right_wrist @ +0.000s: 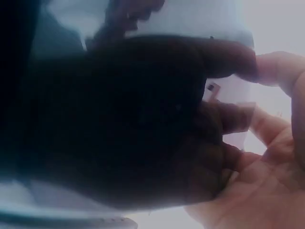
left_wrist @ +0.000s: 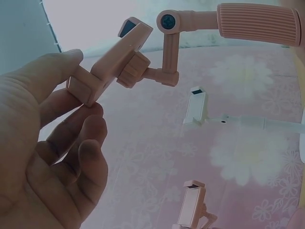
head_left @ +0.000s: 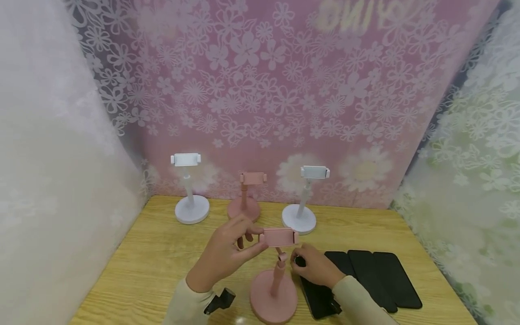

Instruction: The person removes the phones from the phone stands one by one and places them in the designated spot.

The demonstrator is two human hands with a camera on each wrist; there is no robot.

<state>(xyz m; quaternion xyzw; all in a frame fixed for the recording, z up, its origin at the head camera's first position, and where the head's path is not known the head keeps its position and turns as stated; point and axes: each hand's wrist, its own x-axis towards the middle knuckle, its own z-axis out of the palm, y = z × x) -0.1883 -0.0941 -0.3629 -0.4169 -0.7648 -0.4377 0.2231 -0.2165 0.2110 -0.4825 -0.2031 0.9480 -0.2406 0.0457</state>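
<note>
In the head view, a pink phone stand [head_left: 274, 293] with a round base stands at the front of the table. My left hand [head_left: 227, 248] pinches the left end of its clamp [head_left: 278, 237] between thumb and fingers. The left wrist view shows the thumb over that clamp end and the other fingers curled below. My right hand [head_left: 314, 266] grips a glossy black phone [head_left: 318, 300] near its upper end, right of the stand. Close up in the right wrist view, fingers meet the dark, reflective phone surface [right_wrist: 119, 119]; part of the grip is hidden.
Behind stand a white phone stand [head_left: 192, 210] on the left, another pink stand [head_left: 253, 178] in the middle and a second white stand [head_left: 298, 219]. Several black phones [head_left: 398, 275] lie side by side at the right. Flowered cloth [head_left: 252, 113] hangs behind the wooden table [head_left: 142, 257].
</note>
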